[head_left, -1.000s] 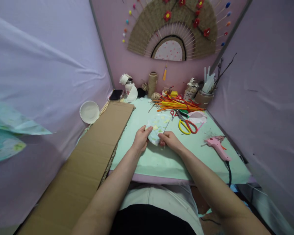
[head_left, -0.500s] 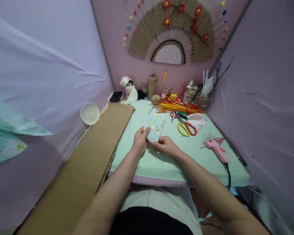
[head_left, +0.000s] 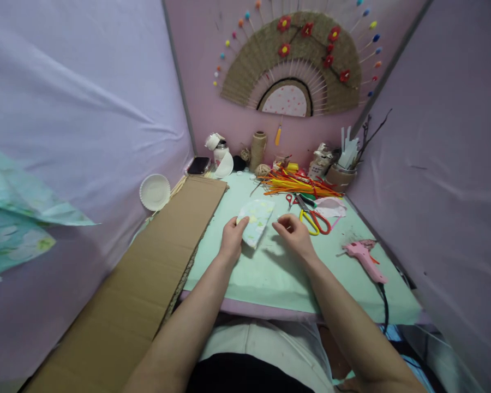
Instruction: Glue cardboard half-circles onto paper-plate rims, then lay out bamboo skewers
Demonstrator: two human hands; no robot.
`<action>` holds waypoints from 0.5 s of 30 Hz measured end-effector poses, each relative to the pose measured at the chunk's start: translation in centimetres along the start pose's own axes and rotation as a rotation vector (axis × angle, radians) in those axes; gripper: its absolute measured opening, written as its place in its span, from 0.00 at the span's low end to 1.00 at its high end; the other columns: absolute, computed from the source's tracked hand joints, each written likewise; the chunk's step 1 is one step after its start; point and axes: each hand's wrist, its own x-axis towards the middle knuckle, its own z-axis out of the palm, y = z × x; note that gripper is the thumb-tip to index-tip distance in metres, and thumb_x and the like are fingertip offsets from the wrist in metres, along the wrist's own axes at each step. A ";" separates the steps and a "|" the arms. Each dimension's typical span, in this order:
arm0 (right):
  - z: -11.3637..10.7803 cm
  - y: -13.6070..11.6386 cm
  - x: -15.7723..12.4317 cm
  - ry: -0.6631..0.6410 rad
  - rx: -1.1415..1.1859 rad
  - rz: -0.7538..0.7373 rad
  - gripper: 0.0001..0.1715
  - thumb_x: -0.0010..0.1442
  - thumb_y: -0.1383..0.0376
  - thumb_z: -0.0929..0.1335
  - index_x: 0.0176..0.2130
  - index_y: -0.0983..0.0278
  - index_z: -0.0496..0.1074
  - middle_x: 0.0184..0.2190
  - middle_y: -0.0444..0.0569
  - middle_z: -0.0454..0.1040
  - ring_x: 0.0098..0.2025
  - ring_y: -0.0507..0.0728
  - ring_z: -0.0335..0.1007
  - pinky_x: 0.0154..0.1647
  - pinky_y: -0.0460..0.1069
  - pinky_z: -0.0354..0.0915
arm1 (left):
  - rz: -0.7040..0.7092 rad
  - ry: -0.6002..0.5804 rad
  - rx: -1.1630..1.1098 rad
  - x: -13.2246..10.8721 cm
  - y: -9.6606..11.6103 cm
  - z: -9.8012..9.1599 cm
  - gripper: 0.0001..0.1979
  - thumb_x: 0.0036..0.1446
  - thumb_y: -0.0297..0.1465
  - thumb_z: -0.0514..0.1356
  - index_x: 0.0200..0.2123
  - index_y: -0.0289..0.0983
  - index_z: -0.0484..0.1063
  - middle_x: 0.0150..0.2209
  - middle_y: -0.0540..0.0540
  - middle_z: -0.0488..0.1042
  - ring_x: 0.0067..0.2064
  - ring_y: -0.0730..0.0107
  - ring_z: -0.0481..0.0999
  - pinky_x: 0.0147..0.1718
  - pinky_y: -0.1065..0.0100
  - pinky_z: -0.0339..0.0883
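My left hand [head_left: 231, 240] pinches the near left edge of a small folded piece of patterned paper [head_left: 257, 218], pale with green and yellow marks, held just over the mint-green table mat [head_left: 270, 267]. My right hand [head_left: 293, 233] hovers to the right of the paper, apart from it, its fingers loosely curled with nothing visible in them. Red and yellow handled scissors [head_left: 314, 219] lie just beyond the right hand.
A long cardboard sheet [head_left: 147, 278] leans along the table's left side. A pink glue gun [head_left: 364, 259] with its cord lies at the right. Coloured straws [head_left: 298, 183], twine spools, jars and a cup of sticks crowd the back edge. A white paper plate [head_left: 154, 192] sits at left.
My right hand has let go of the folded paper and moved right and up. The left hand keeps hold of it. The head camera has tilted up slightly.
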 end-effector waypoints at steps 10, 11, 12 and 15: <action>-2.2 -1.3 2.0 -0.457 -0.478 -0.410 0.58 0.48 0.59 0.74 0.69 0.53 0.44 0.67 0.55 0.52 0.67 0.67 0.47 0.64 0.64 0.51 | -0.140 -0.275 0.416 0.9 2.2 -0.2 0.13 0.45 0.36 0.69 0.30 0.34 0.74 0.24 0.47 0.76 0.24 0.71 0.72 0.24 0.72 0.62; -1.9 -1.2 2.2 -0.476 -0.451 -0.404 0.57 0.49 0.60 0.74 0.68 0.54 0.45 0.65 0.55 0.56 0.66 0.66 0.50 0.63 0.63 0.54 | -0.194 -0.296 0.381 1.1 2.4 -0.1 0.14 0.45 0.38 0.69 0.31 0.34 0.74 0.25 0.46 0.76 0.25 0.70 0.72 0.25 0.71 0.63; -1.6 -1.0 2.3 -0.483 -0.425 -0.391 0.55 0.49 0.60 0.73 0.68 0.54 0.46 0.64 0.55 0.58 0.65 0.66 0.53 0.62 0.62 0.55 | -0.259 -0.319 0.319 1.4 2.5 -0.2 0.17 0.46 0.42 0.68 0.32 0.34 0.74 0.26 0.45 0.77 0.26 0.68 0.74 0.27 0.70 0.65; -1.0 -0.2 2.7 -0.419 -0.327 -0.313 0.53 0.48 0.59 0.74 0.67 0.57 0.52 0.63 0.57 0.59 0.64 0.66 0.55 0.62 0.62 0.55 | -0.450 -0.413 0.075 2.1 2.7 -0.6 0.29 0.50 0.55 0.59 0.37 0.34 0.74 0.32 0.39 0.79 0.32 0.62 0.78 0.34 0.65 0.69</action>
